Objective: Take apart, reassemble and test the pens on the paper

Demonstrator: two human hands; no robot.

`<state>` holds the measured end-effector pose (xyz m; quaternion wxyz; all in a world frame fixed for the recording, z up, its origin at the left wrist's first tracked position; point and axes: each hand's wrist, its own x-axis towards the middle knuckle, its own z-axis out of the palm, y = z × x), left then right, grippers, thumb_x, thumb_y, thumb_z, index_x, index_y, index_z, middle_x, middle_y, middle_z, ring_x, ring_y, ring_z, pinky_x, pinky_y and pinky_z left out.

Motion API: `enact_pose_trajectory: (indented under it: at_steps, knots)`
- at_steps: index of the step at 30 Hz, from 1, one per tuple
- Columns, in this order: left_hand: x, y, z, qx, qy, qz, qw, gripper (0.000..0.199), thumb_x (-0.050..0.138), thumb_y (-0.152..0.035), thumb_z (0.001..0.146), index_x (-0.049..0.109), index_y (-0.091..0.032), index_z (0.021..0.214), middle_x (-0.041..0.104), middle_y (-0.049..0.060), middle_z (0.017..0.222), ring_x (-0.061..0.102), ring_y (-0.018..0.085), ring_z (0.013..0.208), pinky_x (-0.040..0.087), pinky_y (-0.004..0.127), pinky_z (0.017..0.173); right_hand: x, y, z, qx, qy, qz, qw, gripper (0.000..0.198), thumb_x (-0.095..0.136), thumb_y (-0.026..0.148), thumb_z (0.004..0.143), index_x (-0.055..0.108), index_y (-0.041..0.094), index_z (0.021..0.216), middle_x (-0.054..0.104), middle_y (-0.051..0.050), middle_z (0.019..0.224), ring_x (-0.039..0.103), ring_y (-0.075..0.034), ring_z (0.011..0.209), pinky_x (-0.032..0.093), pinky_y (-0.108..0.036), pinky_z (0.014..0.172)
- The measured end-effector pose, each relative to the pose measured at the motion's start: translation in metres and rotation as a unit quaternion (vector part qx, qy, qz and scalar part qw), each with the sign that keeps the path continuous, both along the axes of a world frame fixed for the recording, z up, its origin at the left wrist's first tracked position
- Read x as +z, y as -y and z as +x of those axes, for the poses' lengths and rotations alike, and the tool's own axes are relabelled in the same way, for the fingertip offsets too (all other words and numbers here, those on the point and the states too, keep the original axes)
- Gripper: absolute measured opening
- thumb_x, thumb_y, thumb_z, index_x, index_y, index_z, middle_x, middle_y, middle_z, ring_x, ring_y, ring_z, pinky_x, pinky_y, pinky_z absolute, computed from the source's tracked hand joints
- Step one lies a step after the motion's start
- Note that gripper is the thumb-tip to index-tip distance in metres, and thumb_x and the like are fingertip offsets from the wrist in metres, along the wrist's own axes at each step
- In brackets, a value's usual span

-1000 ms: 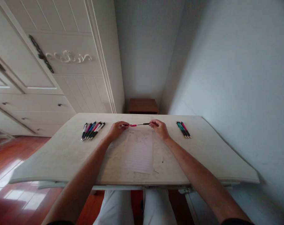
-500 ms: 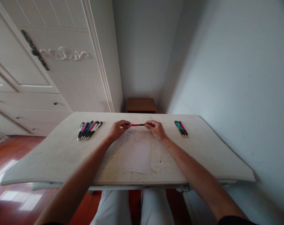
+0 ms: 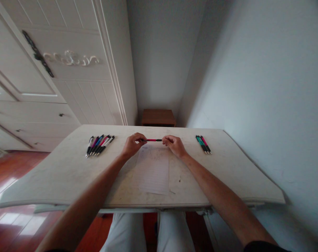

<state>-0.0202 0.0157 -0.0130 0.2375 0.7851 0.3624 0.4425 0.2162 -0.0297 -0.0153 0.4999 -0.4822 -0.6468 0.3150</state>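
Near the far side of the table [image 3: 234,168], just past the top edge of the paper [image 3: 152,175], a pink-and-black pen [image 3: 152,140] is being held btwn both hands. Its long axis is running L–R, approx. parallel w/ the table's far edge, so it is being gripped from opp. ends along one line. The pink side is being pinched by the L hand [image 3: 134,144], the black side by the R hand [image 3: 175,145]; both grips are being closed down narrow on it, w/ only the mid-section showing. Neither hand is lying nearer: both are touching it. Whether the table is being touched by the pen can't be told. Well off to the L, a bunch of pens [image 3: 99,145] is lying; to the R, a smaller group [image 3: 204,145], incl. green & pink.
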Motion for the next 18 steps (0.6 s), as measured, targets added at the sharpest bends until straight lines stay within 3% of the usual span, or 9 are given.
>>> enact_pose_trajectory:
  at_steps: [11,18]
  knots:
    - [-0.0035,0.002,0.006,0.034,0.028,-0.051,0.998,0.019,0.068,-0.036,0.073,0.07,-0.018,0.08,0.07,0.003,0.081,0.064,0.017,0.075,0.054,0.031,0.075,-0.0045,-0.0043,-0.0012,-0.038,-0.056,-0.025,0.997,0.038,0.063,0.056,0.076,0.067,0.018,0.077,0.068,-0.005,0.069,0.059,-0.016,0.061,0.048,-0.028,0.061]
    - [-0.0028,0.0055,0.0095,0.018,0.031,-0.009,0.999,0.013,0.066,-0.03,0.077,0.068,-0.018,0.081,0.071,0.005,0.086,0.066,0.018,0.08,0.054,0.031,0.077,-0.0039,-0.0025,-0.0028,-0.06,-0.036,-0.032,0.997,0.044,0.059,0.061,0.077,0.066,0.018,0.073,0.067,-0.006,0.065,0.058,-0.016,0.057,0.047,-0.028,0.056]
